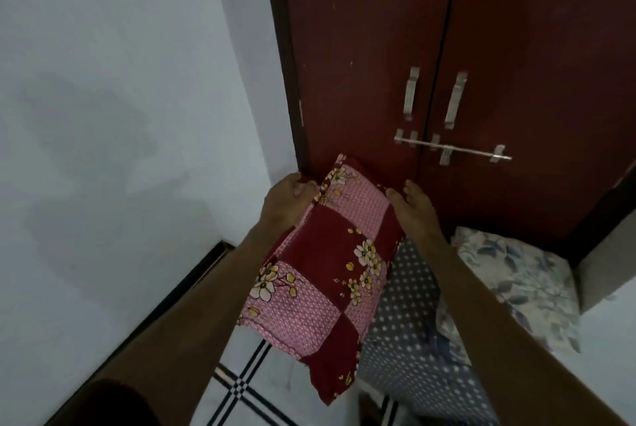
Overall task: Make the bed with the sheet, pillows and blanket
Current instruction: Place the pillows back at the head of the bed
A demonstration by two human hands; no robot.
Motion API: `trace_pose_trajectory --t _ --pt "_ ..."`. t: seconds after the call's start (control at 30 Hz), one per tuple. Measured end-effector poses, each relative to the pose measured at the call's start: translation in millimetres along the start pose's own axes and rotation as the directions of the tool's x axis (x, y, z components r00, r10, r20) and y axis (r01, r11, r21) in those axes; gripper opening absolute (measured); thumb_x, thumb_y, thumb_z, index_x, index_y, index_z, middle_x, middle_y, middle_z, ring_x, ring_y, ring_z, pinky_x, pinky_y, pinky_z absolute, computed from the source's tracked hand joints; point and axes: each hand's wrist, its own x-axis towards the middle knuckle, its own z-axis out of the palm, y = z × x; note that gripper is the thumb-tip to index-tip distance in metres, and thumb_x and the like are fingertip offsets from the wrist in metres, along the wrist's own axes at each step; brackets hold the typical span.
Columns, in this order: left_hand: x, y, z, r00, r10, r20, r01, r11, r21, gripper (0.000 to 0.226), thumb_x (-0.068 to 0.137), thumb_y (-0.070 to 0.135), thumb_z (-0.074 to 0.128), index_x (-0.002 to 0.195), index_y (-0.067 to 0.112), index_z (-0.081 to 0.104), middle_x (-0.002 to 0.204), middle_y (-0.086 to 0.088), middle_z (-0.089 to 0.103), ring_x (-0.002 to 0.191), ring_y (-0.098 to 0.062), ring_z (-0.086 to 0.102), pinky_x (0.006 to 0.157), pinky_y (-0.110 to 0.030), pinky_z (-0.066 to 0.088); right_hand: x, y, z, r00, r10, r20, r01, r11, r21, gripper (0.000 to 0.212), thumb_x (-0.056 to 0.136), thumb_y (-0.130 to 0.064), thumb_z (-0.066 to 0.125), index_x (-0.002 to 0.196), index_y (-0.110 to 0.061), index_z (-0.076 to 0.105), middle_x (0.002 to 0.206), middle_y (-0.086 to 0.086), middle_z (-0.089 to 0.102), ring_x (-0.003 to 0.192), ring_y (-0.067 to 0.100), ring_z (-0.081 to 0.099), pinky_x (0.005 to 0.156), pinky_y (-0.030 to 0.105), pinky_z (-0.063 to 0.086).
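Note:
A pillow [327, 260] in a pink and dark red checked cover with cream flowers is held up in the air between both my hands. My left hand [287, 202] grips its far left edge, and my right hand [416, 209] presses against its far right edge. Below and to the right lies a grey-blue polka-dot cloth [413, 332] over a low surface. A second pillow [516, 281] with a white and blue leaf print rests beside it at the right.
A dark red double door [481, 47] with two metal handles and a slid bolt [454, 148] stands straight ahead. A pale wall [120, 99] fills the left. White floor tiles [247, 384] with black stripes show below.

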Motion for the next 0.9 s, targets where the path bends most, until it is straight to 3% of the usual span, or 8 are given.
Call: trace_pose_trajectory --t 0.17,0.27,0.37,0.47,0.6,0.73,0.83,0.9 --pt "110.4 -73.8 83.3 0.978 -0.103 0.18 0.024 0.918 0.396 0.077 0.097 0.066 0.032 0.153 0.012 0.036 0.152 -0.017 0.045 0.137 -0.036 0.045 0.112 -0.046 0.039 87.2 105.6 47.7 0.973 0.23 -0.009 -0.23 0.973 0.015 0.061 0.105 -0.038 0.049 0.156 -0.012 0.032 0.148 0.007 0.045 0.136 0.025 0.043 0.109 0.029 0.031" --pt "147.8 -99.0 117.0 0.951 -0.163 0.262 0.015 0.872 0.489 0.074 0.098 0.067 0.03 0.151 0.016 0.036 0.144 -0.019 0.051 0.13 -0.039 0.051 0.104 -0.051 0.044 119.7 175.5 74.2 0.93 0.361 -0.068 -0.361 0.933 0.014 0.089 0.091 -0.071 0.048 0.157 -0.013 0.03 0.158 0.012 0.037 0.143 0.031 0.039 0.118 0.036 0.03" --pt "180.2 -120.5 148.0 0.921 -0.3 0.249 0.159 0.872 0.462 0.096 0.083 0.087 0.009 0.142 0.022 0.045 0.134 -0.015 0.06 0.12 -0.039 0.058 0.099 -0.053 0.047 144.1 236.3 88.5 0.852 0.52 -0.056 -0.517 0.854 0.052 0.083 0.093 -0.064 0.048 0.151 -0.004 0.039 0.149 0.011 0.047 0.137 0.031 0.045 0.114 0.033 0.034" --pt "192.1 -130.0 168.6 0.876 -0.404 0.263 0.254 0.851 0.461 0.09 0.09 0.081 0.023 0.15 0.015 0.035 0.139 -0.016 0.057 0.126 -0.038 0.056 0.102 -0.049 0.044 145.2 248.0 100.2 0.801 0.59 -0.098 -0.58 0.806 0.116 0.106 0.081 -0.083 0.044 0.15 -0.003 0.038 0.148 0.015 0.049 0.134 0.033 0.048 0.112 0.038 0.039" --pt "206.6 -142.9 174.3 0.847 -0.439 0.299 0.311 0.866 0.391 0.095 0.084 0.086 0.031 0.148 0.016 0.036 0.139 -0.014 0.058 0.125 -0.038 0.056 0.105 -0.05 0.045 148.3 265.1 110.4 0.742 0.67 0.013 -0.658 0.725 0.201 0.067 0.097 -0.056 0.051 0.146 -0.01 0.047 0.143 0.009 0.054 0.131 0.029 0.052 0.107 0.034 0.041" --pt "220.1 -154.8 164.4 0.821 -0.441 0.363 0.35 0.891 0.29 0.099 0.077 0.092 0.036 0.145 0.022 0.044 0.144 -0.011 0.056 0.129 -0.036 0.054 0.108 -0.048 0.043 152.7 299.5 112.2 0.714 0.699 0.022 -0.669 0.673 0.314 0.106 0.067 -0.09 0.06 0.142 -0.016 0.054 0.139 0.002 0.06 0.123 0.02 0.058 0.11 0.041 0.045" --pt "226.9 -162.9 145.0 0.817 -0.413 0.403 0.392 0.909 0.137 0.087 0.079 0.083 0.051 0.141 0.021 0.053 0.142 -0.009 0.058 0.129 -0.033 0.054 0.109 -0.044 0.042 132.3 248.4 110.7 0.723 0.69 -0.038 -0.614 0.667 0.422 0.067 0.094 -0.061 0.055 0.141 -0.014 0.053 0.129 -0.002 0.06 0.111 0.016 0.059 0.092 0.029 0.047" --pt "226.9 -168.6 132.8 0.842 -0.367 0.395 0.382 0.923 0.042 0.079 0.082 0.075 0.059 0.136 0.017 0.059 0.137 -0.011 0.061 0.125 -0.032 0.058 0.106 -0.041 0.045 121.8 231.8 111.7 0.75 0.655 -0.098 -0.546 0.695 0.469 0.057 0.098 -0.051 0.056 0.139 -0.013 0.055 0.126 0.003 0.065 0.103 0.013 0.064 0.081 0.024 0.051"
